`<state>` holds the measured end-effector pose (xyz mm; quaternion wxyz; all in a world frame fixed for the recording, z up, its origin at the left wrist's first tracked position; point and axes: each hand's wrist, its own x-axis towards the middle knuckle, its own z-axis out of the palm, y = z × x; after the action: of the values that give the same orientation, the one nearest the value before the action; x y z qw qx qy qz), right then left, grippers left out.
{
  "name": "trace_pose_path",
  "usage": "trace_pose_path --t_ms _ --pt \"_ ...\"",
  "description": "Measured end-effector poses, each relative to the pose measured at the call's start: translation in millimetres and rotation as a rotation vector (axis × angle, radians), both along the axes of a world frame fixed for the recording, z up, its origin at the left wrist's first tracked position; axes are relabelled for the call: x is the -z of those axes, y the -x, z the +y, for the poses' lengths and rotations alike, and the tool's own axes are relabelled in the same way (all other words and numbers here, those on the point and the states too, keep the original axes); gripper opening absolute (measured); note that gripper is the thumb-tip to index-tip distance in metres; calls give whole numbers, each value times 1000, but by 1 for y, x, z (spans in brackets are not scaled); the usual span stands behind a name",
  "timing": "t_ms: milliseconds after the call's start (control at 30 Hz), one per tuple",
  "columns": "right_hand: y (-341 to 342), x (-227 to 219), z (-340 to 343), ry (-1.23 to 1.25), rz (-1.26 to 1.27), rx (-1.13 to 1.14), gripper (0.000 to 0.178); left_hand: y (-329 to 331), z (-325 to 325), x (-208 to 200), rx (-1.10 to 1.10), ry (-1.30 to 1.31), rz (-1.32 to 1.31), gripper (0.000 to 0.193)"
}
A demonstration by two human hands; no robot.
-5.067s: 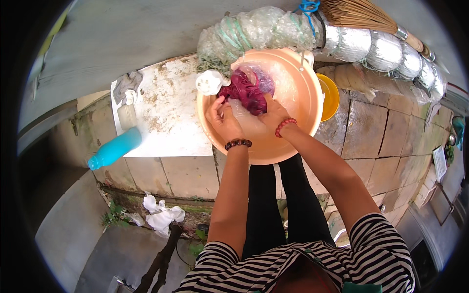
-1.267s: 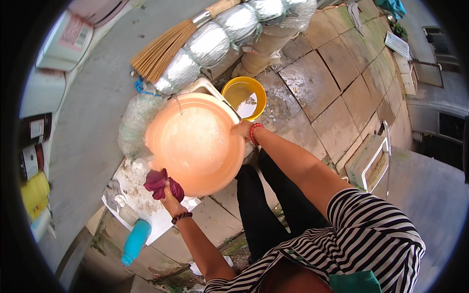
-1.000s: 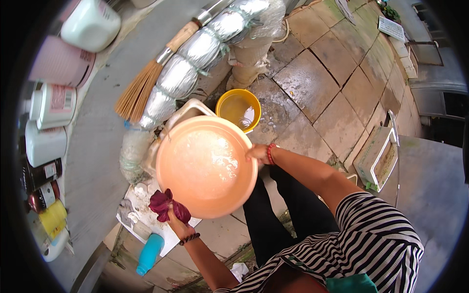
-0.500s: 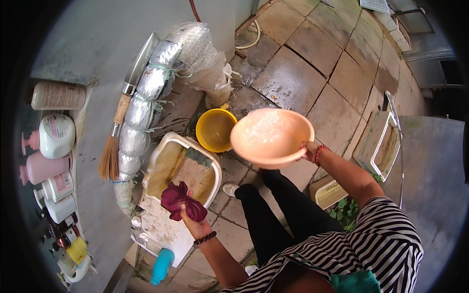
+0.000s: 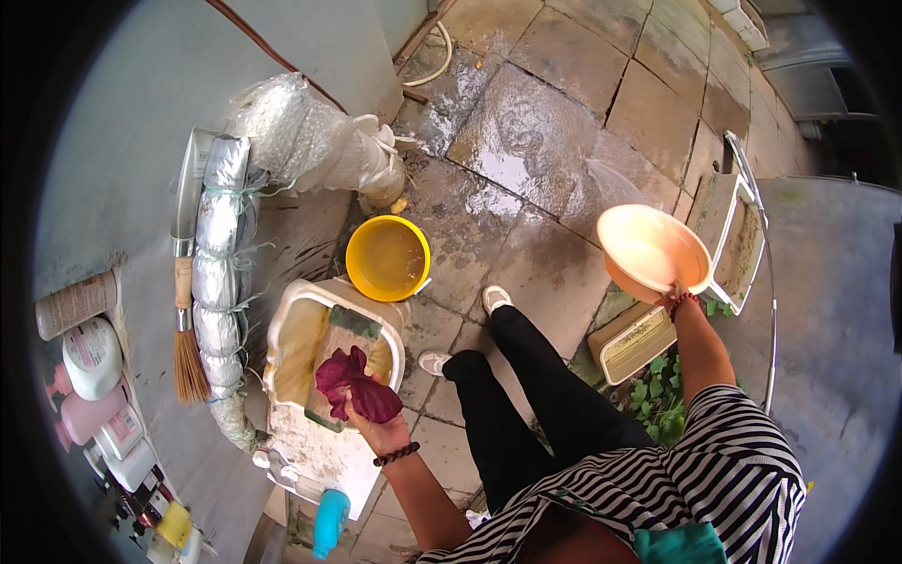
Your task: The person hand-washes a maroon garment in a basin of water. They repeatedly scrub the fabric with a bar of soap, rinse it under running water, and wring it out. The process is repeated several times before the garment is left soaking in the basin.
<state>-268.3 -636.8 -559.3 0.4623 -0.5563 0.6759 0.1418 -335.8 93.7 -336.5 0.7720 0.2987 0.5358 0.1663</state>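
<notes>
A crumpled dark red cloth (image 5: 355, 385) is bunched in my left hand (image 5: 381, 432), its fingers closed, over the near side of a stained white washbasin (image 5: 399, 362) with a washboard slope. Out to the right, my right hand (image 5: 675, 297) grips the near rim of a peach plastic basin (image 5: 648, 249). The basin is tilted away from me, and water (image 5: 611, 179) streams off its far side onto the paving. Between the washbasin and the wet slabs stands a yellow bucket (image 5: 351, 263) with murky liquid in it.
Foil-wrapped piping (image 5: 219, 273) and a long-handled brush (image 5: 191, 367) run along the left wall. Several bottles (image 5: 94, 355) line a ledge. A turquoise bottle (image 5: 330, 522) lies by the washbasin. Planters (image 5: 615, 355) and leafy plants (image 5: 658, 399) stand at right. The stone floor (image 5: 507, 132) is wet.
My right hand has swung the basin to the right and tipped it, and water has spread over the paving. The left hand keeps the cloth over the washbasin. The view has shifted right.
</notes>
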Motion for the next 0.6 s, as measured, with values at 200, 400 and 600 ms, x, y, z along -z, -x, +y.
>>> trace_pose_path --t_ms 200,400,600 --pt "-31 6 17 48 110 -225 35 -1 -2 0 -15 48 69 48" --pt "-140 22 -23 250 224 -997 33 6 10 7 -82 81 4 37" --pt "-243 -50 12 432 137 -495 36 40 22 4 -181 70 44 32"
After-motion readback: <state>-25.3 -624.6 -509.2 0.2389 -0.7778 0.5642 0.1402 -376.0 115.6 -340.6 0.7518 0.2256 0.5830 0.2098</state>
